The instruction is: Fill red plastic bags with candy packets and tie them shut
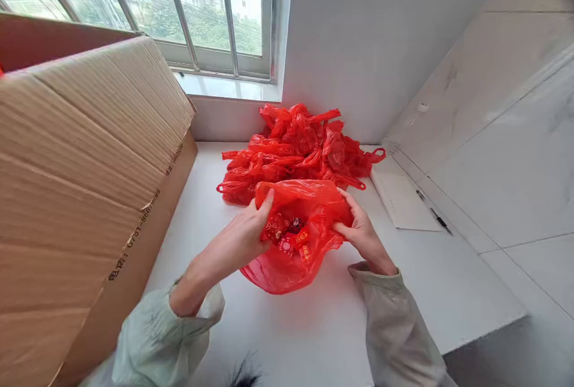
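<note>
A white counter (287, 339) carries one open red bag (289, 276); beyond the bag are a pale wall (350, 46) and one barred window (204, 10). Behind it sits a heap (296, 154) of bunched red bags, too tangled to count; wrapped pieces (287, 244) overlap inside it. The left hand (249, 225) and right hand (362, 234) grasp its opposite edges with their fingers. Left of it, one carton (89, 195) blocks that side; right, one pad (403, 198) and one pen (442, 221).
</note>
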Demonstrator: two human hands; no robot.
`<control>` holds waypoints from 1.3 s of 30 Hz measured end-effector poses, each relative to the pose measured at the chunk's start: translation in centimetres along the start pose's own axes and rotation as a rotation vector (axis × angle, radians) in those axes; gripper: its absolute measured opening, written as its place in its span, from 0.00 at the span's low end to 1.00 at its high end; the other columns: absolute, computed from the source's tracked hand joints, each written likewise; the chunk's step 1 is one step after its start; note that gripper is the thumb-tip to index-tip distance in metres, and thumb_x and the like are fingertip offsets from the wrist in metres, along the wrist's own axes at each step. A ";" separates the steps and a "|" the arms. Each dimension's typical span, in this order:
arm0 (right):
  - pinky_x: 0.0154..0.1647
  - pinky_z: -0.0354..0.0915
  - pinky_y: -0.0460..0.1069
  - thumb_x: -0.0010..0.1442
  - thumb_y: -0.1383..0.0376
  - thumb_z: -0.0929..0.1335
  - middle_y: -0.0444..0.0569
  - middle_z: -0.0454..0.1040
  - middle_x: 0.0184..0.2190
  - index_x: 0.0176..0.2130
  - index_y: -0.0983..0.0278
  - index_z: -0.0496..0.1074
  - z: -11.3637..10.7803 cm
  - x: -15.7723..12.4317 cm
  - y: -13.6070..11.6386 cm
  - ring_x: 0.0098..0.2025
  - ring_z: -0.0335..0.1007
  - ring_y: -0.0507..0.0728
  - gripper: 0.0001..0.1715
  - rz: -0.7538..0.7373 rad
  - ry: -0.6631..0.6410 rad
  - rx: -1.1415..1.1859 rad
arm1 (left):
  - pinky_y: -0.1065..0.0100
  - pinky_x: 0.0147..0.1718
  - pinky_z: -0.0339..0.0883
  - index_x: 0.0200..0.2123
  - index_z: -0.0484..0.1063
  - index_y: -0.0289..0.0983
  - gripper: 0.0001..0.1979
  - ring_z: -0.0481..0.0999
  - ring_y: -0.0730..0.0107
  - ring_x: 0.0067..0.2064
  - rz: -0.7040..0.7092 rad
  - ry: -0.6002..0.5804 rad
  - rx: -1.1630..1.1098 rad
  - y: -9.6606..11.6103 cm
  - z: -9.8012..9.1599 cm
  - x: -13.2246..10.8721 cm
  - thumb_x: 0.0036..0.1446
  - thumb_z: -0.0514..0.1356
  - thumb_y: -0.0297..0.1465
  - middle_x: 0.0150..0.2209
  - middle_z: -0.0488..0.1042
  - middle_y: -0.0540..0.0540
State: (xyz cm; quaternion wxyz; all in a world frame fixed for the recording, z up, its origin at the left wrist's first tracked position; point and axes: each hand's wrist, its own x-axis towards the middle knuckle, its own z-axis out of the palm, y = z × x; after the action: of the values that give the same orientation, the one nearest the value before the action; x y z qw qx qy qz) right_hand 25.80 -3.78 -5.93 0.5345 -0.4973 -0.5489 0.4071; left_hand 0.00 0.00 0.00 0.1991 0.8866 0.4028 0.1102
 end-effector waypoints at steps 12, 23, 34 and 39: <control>0.52 0.69 0.56 0.52 0.70 0.64 0.51 0.76 0.51 0.59 0.62 0.65 -1.1 0.3 0.4 0.50 0.74 0.61 0.35 0.062 0.036 -0.531 | 0.64 0.45 0.69 0.60 0.65 0.41 0.28 0.74 0.59 0.47 0.117 0.017 -0.011 0.0 -1.4 -1.6 0.54 0.57 0.26 0.49 0.74 0.44; 0.26 0.69 0.47 0.52 0.63 0.71 0.47 0.79 0.41 0.56 0.61 0.69 -4.8 -0.5 -0.4 0.33 0.74 0.56 0.31 0.267 -0.075 -0.244 | 0.65 0.49 0.69 0.56 0.70 0.49 0.24 0.75 0.60 0.52 0.024 0.033 -0.041 -0.9 -2.0 -4.5 0.56 0.60 0.30 0.57 0.73 0.46; 0.30 0.71 0.48 0.50 0.54 0.76 0.49 0.79 0.37 0.57 0.62 0.69 -8.6 -1.5 0.1 0.35 0.74 0.57 0.38 0.368 -0.036 -0.245 | 0.75 0.26 0.65 0.44 0.79 0.47 0.13 0.73 0.78 0.24 0.016 0.232 -0.064 1.5 -5.9 -4.3 0.63 0.54 0.34 0.38 0.78 0.51; 0.29 0.69 0.45 0.49 0.58 0.77 0.44 0.75 0.30 0.52 0.60 0.74 -10.1 -2.4 -0.8 0.31 0.71 0.52 0.30 0.210 0.124 -0.107 | 0.77 0.24 0.66 0.44 0.78 0.47 0.11 0.67 0.84 0.20 -0.025 0.539 -0.010 2.3 -6.6 -4.6 0.61 0.58 0.34 0.38 0.77 0.56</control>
State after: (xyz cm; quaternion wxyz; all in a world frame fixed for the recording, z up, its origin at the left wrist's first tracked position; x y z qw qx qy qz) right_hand 35.61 -7.16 -4.63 0.4943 -0.6041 -0.4807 0.3994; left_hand -3.81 -3.17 6.75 0.0906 0.8192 0.4516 0.3417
